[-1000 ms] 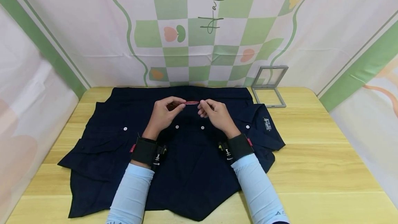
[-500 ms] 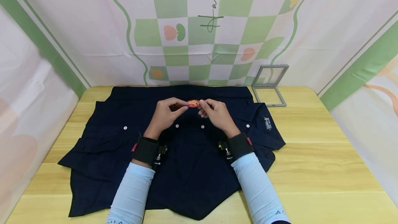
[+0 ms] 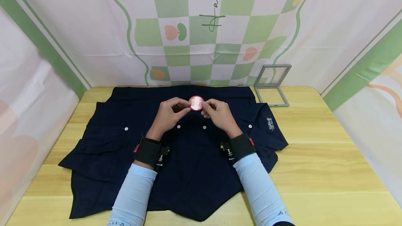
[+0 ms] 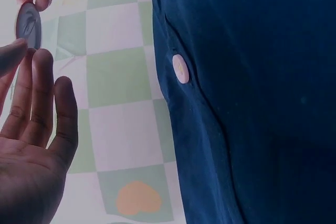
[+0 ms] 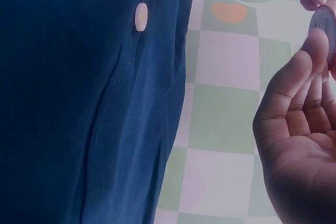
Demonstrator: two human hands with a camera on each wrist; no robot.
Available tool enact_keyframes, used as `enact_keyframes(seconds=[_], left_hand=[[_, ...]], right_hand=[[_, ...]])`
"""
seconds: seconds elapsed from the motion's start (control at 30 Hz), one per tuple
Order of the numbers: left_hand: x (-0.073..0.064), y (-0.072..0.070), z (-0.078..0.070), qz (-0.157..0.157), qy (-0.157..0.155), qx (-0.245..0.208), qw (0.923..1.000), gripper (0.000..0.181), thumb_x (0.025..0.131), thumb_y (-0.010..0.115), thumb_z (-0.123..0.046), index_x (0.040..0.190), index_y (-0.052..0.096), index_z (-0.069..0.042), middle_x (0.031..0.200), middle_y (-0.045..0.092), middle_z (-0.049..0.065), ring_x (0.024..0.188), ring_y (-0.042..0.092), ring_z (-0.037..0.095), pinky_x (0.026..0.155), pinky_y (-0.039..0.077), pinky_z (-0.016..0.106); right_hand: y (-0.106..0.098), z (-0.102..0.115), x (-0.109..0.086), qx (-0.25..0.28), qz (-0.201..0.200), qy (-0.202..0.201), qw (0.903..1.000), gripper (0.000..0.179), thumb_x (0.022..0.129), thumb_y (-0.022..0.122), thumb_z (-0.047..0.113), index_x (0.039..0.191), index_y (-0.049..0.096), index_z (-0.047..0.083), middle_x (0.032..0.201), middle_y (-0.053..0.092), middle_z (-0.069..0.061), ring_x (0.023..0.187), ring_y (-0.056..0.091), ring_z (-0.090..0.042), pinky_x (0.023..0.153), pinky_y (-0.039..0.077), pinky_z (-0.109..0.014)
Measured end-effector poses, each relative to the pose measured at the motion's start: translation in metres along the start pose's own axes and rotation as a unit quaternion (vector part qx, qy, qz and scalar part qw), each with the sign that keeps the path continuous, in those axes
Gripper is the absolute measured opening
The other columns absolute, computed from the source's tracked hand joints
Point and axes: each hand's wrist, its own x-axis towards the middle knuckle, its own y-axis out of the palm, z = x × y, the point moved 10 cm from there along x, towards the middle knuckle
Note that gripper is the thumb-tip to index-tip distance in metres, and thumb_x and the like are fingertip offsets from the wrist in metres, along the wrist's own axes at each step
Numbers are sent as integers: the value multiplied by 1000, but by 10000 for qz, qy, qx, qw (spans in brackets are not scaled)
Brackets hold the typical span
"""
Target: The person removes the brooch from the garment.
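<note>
A round red-rimmed pin badge [image 3: 196,103] is held up over the dark navy shirt [image 3: 194,170], its face bright with glare. My left hand [image 3: 168,116] pinches its left edge between thumb and fingers. At the opposite edge, my right hand [image 3: 220,116] pinches it too, the other fingers curled. The left wrist view shows the badge's grey back [image 4: 29,24] with a pin fitting on it. Spread flat on the table, the shirt has several white buttons, one button [image 4: 180,68] close in the left wrist view.
An open grey hinged frame [image 3: 271,87] stands at the table's back right, beside the shirt. A small shiny rectangular tag [image 3: 270,123] lies on the shirt's right part. Behind the wooden table [image 3: 329,170] hangs a green-and-white checked cloth [image 3: 205,30].
The badge, seen nearly edge-on at first, has been tilted up until its round face shows and catches the light. Both hands keep their pinch and have barely moved.
</note>
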Motion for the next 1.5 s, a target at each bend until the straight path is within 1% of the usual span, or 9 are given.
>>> enact_keyframes(seconds=[0.1, 0.23, 0.37, 0.57, 0.87, 1.0, 1.1, 1.33, 1.5], left_hand=[[1, -2, 3, 1, -58, 75, 10000, 14, 90, 71, -8, 103, 73, -3, 97, 72, 13, 83, 66, 22, 73, 52, 30], [0, -3, 8, 66, -316, 119, 9994, 14, 93, 69, -12, 104, 72, -4, 98, 72, 12, 82, 65, 21, 73, 52, 33], [-1, 0, 13, 193, -500, 121, 9985, 16, 95, 66, -16, 105, 72, -5, 100, 72, 11, 81, 64, 20, 73, 51, 32], [-1, 4, 12, 253, -521, 120, 9982, 16, 96, 66, -16, 105, 72, -5, 101, 71, 11, 84, 65, 21, 74, 52, 33], [0, 12, 6, 418, -526, 187, 9976, 16, 96, 65, -18, 104, 73, -6, 101, 71, 11, 82, 65, 20, 73, 52, 34], [-3, 14, 6, 477, -582, 114, 9971, 16, 96, 65, -17, 104, 72, -5, 100, 71, 12, 82, 64, 21, 74, 52, 38], [-5, 17, 2, 540, -585, 108, 9968, 17, 96, 65, -17, 104, 72, -3, 101, 71, 11, 81, 64, 21, 74, 53, 40], [-8, 31, -6, 838, -515, 236, 9949, 19, 96, 65, -18, 105, 72, -3, 99, 71, 9, 83, 65, 18, 75, 54, 32], [-6, 37, -6, 749, -509, 303, 9954, 17, 96, 65, -17, 105, 72, -4, 99, 71, 10, 83, 66, 19, 75, 53, 32]], right_hand=[[-5, -3, 1, -17, -131, 76, 9999, 29, 102, 54, 26, 101, 69, 1, 83, 70, -13, 69, 64, -7, 68, 57, -28], [-11, -9, 2, 8, -265, 212, 9994, 30, 102, 55, 28, 102, 69, 2, 84, 71, -14, 69, 65, -7, 69, 57, -27], [-13, -12, 2, 73, -393, 247, 9989, 31, 101, 56, 30, 103, 70, 2, 87, 72, -16, 71, 66, -6, 70, 58, -26], [-20, -9, -1, 167, -663, 308, 9972, 31, 100, 58, 29, 105, 70, 1, 92, 73, -20, 72, 68, -6, 75, 59, -35], [-25, -11, -1, 204, -814, 233, 9962, 30, 99, 60, 30, 106, 71, 3, 91, 74, -19, 70, 67, -2, 70, 58, -26], [-23, -12, 0, 135, -792, 241, 9965, 30, 99, 60, 30, 104, 71, 2, 89, 74, -18, 68, 67, -2, 71, 59, -33], [-24, -10, -4, 105, -790, 239, 9965, 30, 99, 60, 29, 103, 71, 2, 87, 74, -18, 68, 67, -3, 72, 59, -38], [-28, -11, -10, 84, -857, 320, 9958, 27, 99, 60, 27, 102, 71, 3, 86, 74, -15, 69, 68, -8, 69, 58, -31], [-30, -10, -7, -55, -869, 150, 9961, 29, 100, 59, 28, 102, 71, 2, 85, 75, -15, 70, 70, -13, 70, 59, -34]])
